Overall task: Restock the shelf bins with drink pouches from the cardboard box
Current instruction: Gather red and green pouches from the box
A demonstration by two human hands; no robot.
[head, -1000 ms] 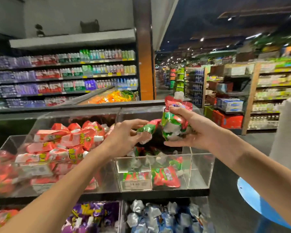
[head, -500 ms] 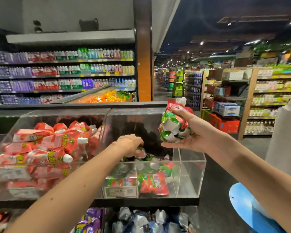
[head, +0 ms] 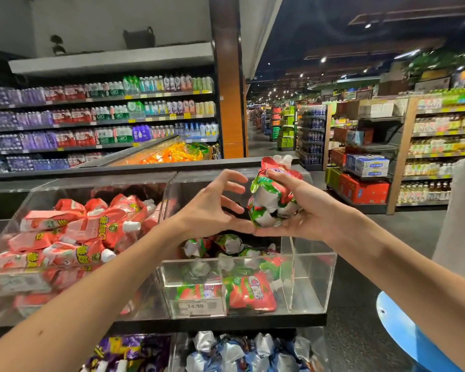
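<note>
**Item 1: right hand [head: 310,212].** Fingers and thumb are curling round a bundle of drink pouches [head: 273,202], green, red and silver, with white spouts sticking up at the top. The bundle is hanging in the air above the rear half of the right bin [head: 313,280].

**Item 2: left hand [head: 212,208].** Fingers are spreading apart, loosely bent, gripping nothing. The thumb tip is lying at the bundle's lower edge, just beside the right hand's fingertips. Whether it is touching the pouches cannot be told.

**Item 3: right bin.** Clear acrylic, sitting at the right end of the upper shelf [head: 226,322], against its front edge. Loose pouches [head: 249,292] of the same green-and-red kind are lying inside in a low layer. A price label [head: 195,306] reading 14.90 is showing on the front wall.

**Item 4: left bin [head: 91,186].** Clear acrylic, standing directly beside the right bin on the same shelf. Red pouches [head: 73,237] are piling high inside it.

**Item 5: lower shelf.** Purple pouches [head: 129,350] and silver-blue pouches [head: 242,350] are lying below the upper shelf's front edge.

**Item 6: blue rounded object [head: 403,331].** Sitting low on the floor beyond the shelf's right end.
</note>
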